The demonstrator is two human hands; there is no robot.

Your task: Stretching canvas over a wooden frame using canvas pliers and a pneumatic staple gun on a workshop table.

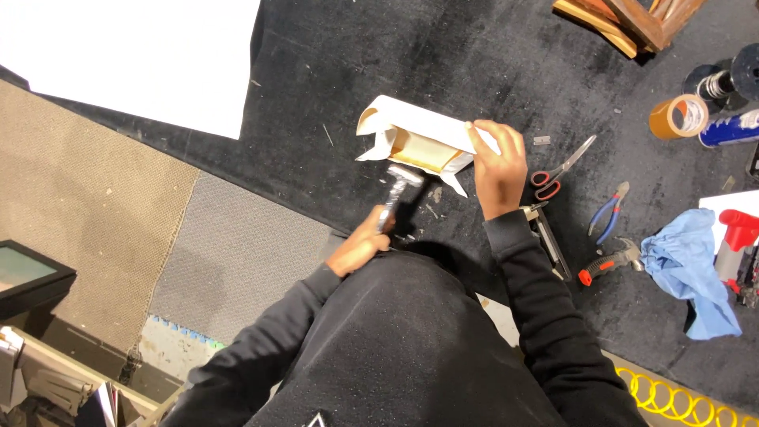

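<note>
Desk (443,55) surface, covered in dark felt-like cloth, fills most of the view, and its near edge runs diagonally from upper left down toward lower right. A large white sheet (134,55) covers the far left corner, and bare dark cloth lies open between that sheet and the work in the middle. Tools crowd the right side: red-handled scissors (560,172), blue-handled pliers (609,212), a second hammer with a red grip (609,262), a crumpled blue cloth (684,269), a roll of brown tape (678,116) and stacked wooden frame pieces (632,20) at the far edge. Left of the desk lie tan and grey floor mats (118,229).

The left hand (361,245) is clenched around the handle of a hammer (398,192), whose metal head points away from the person and sits just at the near edge of the wrapped piece. The right hand (496,168) rests with fingers spread and curled over the right end of a wooden frame piece partly wrapped in white paper (417,142), pressing it down on the cloth.

The wrapped piece lies near the middle of the desk, directly ahead of the person, with the right hand on top of its right end and the left hand nearer the body. Loose paper flaps stand open on its left and lower right.
</note>
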